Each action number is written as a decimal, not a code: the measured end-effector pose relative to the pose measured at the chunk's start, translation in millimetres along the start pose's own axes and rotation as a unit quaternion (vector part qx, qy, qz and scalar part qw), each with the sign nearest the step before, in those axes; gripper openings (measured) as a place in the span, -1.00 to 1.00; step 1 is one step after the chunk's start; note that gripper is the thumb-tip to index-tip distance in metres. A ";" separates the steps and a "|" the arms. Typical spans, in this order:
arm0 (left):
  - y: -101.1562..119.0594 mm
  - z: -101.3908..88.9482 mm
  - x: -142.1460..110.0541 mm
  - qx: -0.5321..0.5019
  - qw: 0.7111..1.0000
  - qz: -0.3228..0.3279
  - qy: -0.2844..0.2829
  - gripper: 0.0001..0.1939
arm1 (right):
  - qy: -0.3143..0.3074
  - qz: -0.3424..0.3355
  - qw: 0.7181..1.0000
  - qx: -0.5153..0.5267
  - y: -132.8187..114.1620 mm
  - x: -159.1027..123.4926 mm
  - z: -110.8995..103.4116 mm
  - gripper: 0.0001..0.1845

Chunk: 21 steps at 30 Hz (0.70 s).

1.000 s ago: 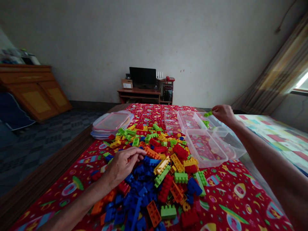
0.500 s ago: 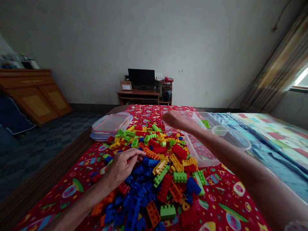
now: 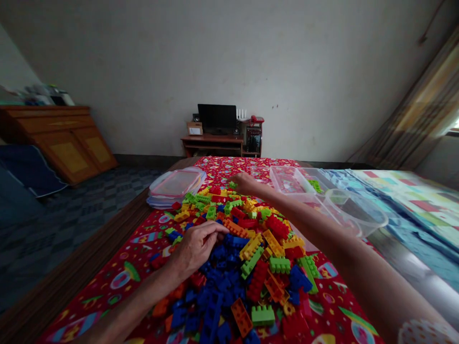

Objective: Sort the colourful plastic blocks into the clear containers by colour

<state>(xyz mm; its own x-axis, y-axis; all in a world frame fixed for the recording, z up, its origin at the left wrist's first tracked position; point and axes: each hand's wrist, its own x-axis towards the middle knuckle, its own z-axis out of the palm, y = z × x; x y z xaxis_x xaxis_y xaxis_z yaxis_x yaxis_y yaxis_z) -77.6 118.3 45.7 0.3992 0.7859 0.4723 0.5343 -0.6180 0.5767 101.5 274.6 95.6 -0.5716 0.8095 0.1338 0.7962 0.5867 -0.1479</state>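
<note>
A heap of toy building blocks in blue, red, yellow, orange and green covers the middle of the table. My left hand rests low over its left side, fingers curled together. The left fingertips are beside an orange block; whatever lies under them is hidden. At the heap's far edge, my right hand is closed, and a green block shows at its fingertips. Below the right wrist lie yellow and red blocks.
Stacked plastic lids stand left of the heap. To the right are clear plastic boxes, one with green blocks, and a round clear tub. A red patterned cloth covers the table; a bed adjoins on the right.
My right hand has moved left from over the clear boxes to the heap's far edge, where a green block shows at its fingers. My left hand stays about where it was. The view has shifted slightly.
</note>
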 end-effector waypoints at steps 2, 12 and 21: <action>-0.8 1.5 0.1 0.001 1.000 0.003 0.002 -0.68 | 0.004 0.005 0.992 0.124 6.1 -8.5 -8.6 -0.42; -0.9 4.4 -1.7 -0.002 1.000 -0.002 0.001 -0.69 | 0.006 0.014 0.914 0.406 27.5 -59.5 -11.1 -0.45; -1.1 5.1 -1.3 -0.002 1.000 0.002 0.001 -0.69 | 0.241 0.163 0.954 0.067 118.7 -119.3 -70.0 -0.60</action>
<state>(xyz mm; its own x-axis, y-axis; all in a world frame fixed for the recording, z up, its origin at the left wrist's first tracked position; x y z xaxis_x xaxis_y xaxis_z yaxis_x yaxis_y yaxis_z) -74.9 118.1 41.0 0.3989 0.7838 0.4759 0.5294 -0.6206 0.5784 278.1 246.1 130.6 -0.1153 0.8644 0.4894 0.8647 0.3298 -0.3788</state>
